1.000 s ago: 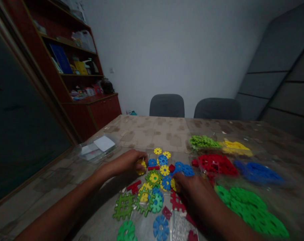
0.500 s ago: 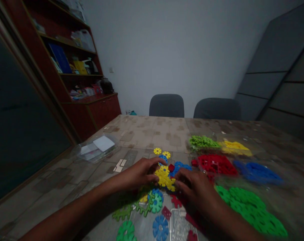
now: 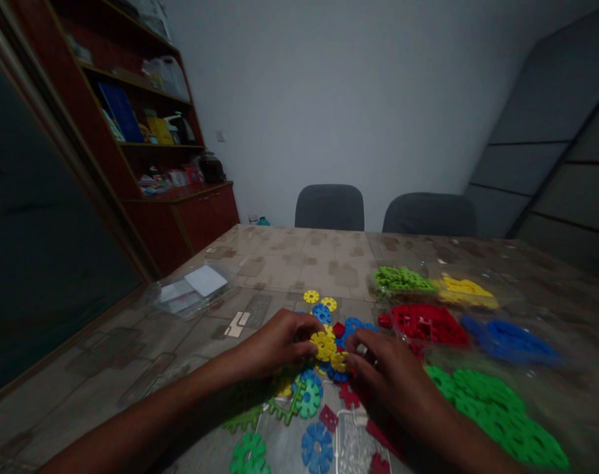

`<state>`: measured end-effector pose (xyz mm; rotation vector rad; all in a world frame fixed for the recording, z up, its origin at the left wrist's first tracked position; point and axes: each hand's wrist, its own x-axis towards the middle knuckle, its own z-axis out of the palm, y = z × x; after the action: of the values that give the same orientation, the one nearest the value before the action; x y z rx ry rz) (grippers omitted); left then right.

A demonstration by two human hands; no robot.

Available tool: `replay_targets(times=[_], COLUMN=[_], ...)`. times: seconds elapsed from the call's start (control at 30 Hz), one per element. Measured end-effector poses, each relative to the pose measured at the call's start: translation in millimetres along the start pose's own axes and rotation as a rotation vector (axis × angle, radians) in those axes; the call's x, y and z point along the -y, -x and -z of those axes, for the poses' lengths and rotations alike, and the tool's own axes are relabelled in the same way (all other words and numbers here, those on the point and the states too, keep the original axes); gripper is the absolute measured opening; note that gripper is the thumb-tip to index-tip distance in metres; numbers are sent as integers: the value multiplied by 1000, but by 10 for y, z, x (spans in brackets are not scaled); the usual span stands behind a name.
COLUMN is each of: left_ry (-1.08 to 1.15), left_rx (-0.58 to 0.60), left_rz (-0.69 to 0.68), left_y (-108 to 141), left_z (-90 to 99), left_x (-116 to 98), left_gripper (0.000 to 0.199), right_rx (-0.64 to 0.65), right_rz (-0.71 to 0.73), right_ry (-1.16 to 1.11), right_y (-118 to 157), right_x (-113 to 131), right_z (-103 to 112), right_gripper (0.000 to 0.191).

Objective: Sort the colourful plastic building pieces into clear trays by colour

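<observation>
My left hand (image 3: 282, 342) pinches a yellow notched disc (image 3: 323, 346) between thumb and fingers, above the middle of the table. From the other side, my right hand (image 3: 386, 362) grips a second yellow notched disc (image 3: 339, 361) by its edge. The two discs touch or overlap; whether they are slotted together I cannot tell. Just behind them lie a blue notched disc (image 3: 322, 313), a red block (image 3: 338, 329) and several blue pieces (image 3: 357, 324). Nearer to me are a teal disc (image 3: 308, 398), a green toothed piece (image 3: 287, 407) and a blue disc (image 3: 317, 447).
Bags of light green (image 3: 403, 279), yellow (image 3: 465, 292), red (image 3: 428, 324) and blue pieces (image 3: 514, 341) lie on the right, with large green discs (image 3: 507, 408) in front. A clear bag with white cards (image 3: 205, 281) lies left. Two grey chairs (image 3: 329, 206) stand behind the table.
The yellow disc in my left hand has turned and shifted slightly right, and more of the blue disc behind it shows. Both hands stay in nearly the same place.
</observation>
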<state>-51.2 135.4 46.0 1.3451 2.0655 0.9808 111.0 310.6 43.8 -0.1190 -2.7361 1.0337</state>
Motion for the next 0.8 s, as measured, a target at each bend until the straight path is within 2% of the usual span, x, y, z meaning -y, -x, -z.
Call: replay_targets(times=[0.07,0.17,0.3,0.37,0.43,0.5,0.6,0.67,0.8], left_ry=[88,274,544,589,533,425,271,198,167], left_rx=[18,47,103,131,125,77,6,-10,-2], left_rz=[-8,-31,-1,1,-30,-77,-100,-90,-83], left_y=[8,15,15,15,14,9,-6,-13,-25], left_z=[-41,-129,-212,-201,-146,-59,79,146,201], left_x=[-13,-21,10,39,67,91,111,113,114], left_gripper=[18,27,43,53,56,51,36,30,25], right_rx=[10,3,-36,-33,-48,-97,-235,-363,-539], right_rz=[-21,-34,-35,-35,-10,20,-11,-110,-339], right_ry=[-76,-167,-150,-130,-70,-1,79,131,63], right_y=[1,-4,-23,-40,-62,-88,-124,-138,-148], right_x=[31,85,137,143,115,29,-244,-507,-1045], right_z=[-4,-30,-59,-26,73,253,656,968,1509], right_gripper=[14,14,15,14,12,10,17,21,28])
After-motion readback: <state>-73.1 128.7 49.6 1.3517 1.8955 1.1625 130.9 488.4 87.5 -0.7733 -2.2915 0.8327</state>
